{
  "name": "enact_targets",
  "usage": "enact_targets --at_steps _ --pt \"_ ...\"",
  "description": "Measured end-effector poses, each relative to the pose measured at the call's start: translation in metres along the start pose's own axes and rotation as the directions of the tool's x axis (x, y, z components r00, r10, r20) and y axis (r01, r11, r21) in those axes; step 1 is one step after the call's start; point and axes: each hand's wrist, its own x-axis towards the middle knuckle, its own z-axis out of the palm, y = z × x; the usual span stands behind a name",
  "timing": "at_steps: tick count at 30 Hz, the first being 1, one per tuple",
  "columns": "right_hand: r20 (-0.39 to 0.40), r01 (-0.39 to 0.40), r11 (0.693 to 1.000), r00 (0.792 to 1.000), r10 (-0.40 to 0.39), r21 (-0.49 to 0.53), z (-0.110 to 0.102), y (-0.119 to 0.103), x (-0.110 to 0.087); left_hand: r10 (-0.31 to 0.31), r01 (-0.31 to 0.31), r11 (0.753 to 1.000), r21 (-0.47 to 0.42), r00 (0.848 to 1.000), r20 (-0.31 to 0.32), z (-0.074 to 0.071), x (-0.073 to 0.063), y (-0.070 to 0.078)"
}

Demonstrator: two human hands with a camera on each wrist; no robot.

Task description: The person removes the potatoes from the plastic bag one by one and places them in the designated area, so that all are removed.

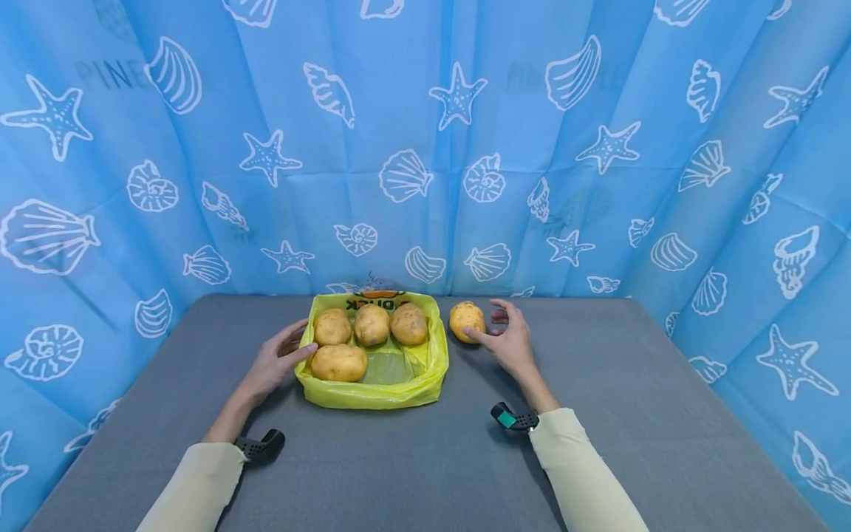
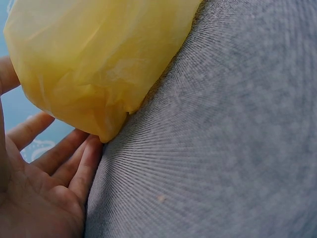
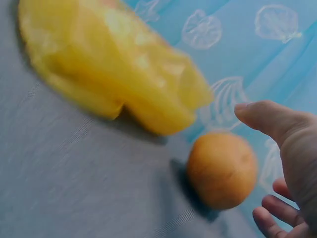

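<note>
A yellow plastic bag (image 1: 372,399) with its rim folded outward sits on the table with several potatoes inside, three along the back and one larger potato (image 1: 339,363) at the front left. My left hand (image 1: 274,363) rests against the bag's left side, thumb over the rim, fingers extended along the plastic in the left wrist view. To the right of the bag a single potato (image 1: 467,322) lies on the table. Around it, thumb on the near side and fingers on the far right, is my right hand (image 1: 510,341); in the right wrist view its fingers (image 3: 280,210) are spread beside the potato.
The grey cloth-covered table (image 1: 399,473) ends at a blue curtain (image 1: 425,148) printed with shells and starfish, which runs behind it and along both sides. A black wrist strap (image 1: 261,445) is on the left forearm, another strap (image 1: 515,418) on the right.
</note>
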Motion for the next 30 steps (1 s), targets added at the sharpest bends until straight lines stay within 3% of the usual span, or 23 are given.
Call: enact_targets --at_steps 7,19,22,30 --pt "0.037 0.086 0.993 0.995 -0.089 0.076 -0.016 -0.021 0.004 -0.004 0.004 1.0 0.004 1.0 -0.002 0.0 0.001 0.0" --pt "0.183 0.105 0.986 0.975 -0.128 0.13 -0.016 -0.055 -0.005 -0.019 0.019 1.0 0.014 1.0 -0.003 0.002 0.001 -0.001" --pt "0.22 0.127 0.982 0.963 -0.155 0.137 -0.009 -0.053 -0.001 -0.023 0.023 1.0 0.015 1.0 -0.002 0.002 0.001 -0.001" --pt "0.354 0.187 0.979 0.913 -0.203 0.078 0.006 -0.076 0.009 -0.025 0.025 1.0 0.019 1.0 -0.009 0.001 0.001 -0.003"
